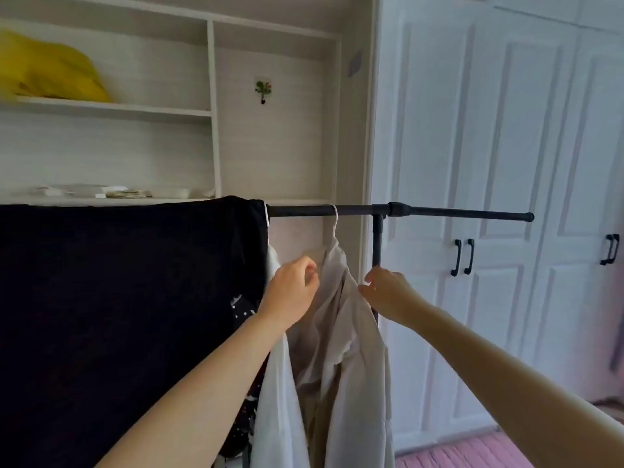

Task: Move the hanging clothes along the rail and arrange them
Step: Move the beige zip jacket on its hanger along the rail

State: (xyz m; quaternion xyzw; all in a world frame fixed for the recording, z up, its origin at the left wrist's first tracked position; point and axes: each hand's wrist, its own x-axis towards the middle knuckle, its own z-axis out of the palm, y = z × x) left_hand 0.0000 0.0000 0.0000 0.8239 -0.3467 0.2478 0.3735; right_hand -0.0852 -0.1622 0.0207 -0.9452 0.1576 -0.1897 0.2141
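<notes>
Both hands pinch the cream shirt [341, 332] hanging on the black rail [439, 211]: left hand [295, 292] one shoulder, right hand [388, 293] the other.

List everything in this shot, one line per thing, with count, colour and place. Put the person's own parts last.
rail: one, black, horizontal across the middle, on a black upright post.
black cloth: one, draped over the rail's left part.
dotted garment: one, black with white dots, partly hidden beside the black cloth.
white garment: one, hanging right of the black cloth.
beige shirt: one, on a white hanger hooked on the rail.
shelves: white unit behind the rail.
yellow bundle: one, upper left shelf.
small items: several, pale, blurred, lower shelf.
wall hook: one, with a plant picture, alcove wall.
wardrobe doors: white, right, black handles.
floor: pink, bottom right.
left hand: grip on the beige shirt's left shoulder.
right hand: grip pinching its right shoulder.
</notes>
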